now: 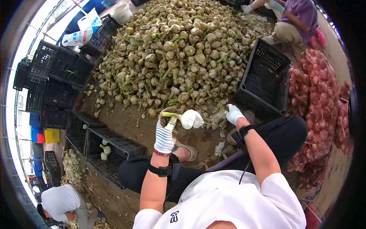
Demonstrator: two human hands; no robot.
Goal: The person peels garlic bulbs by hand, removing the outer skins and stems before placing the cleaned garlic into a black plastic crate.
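Observation:
My left hand (165, 135), in a striped white glove with a darker fingertip area, is closed around the green stem of a garlic bulb (189, 119). The bulb is white and clean, and its head points to the right. My right hand (234, 114), gloved too, is apart from the bulb with its fingers drawn together. Beside those fingertips is a pale, papery scrap of garlic skin (218, 117); I cannot tell whether they pinch it. Just beyond both hands rises a large heap of unpeeled garlic (179, 57) with dirty skins and cut stems.
A black crate (244, 91) stands right of the heap, beside red mesh sacks (318, 87) of bulbs. At my left, another crate (126, 147) holds a few white bulbs. Stacked crates (57, 91) line the left. People crouch at upper right (301, 19) and lower left (63, 202).

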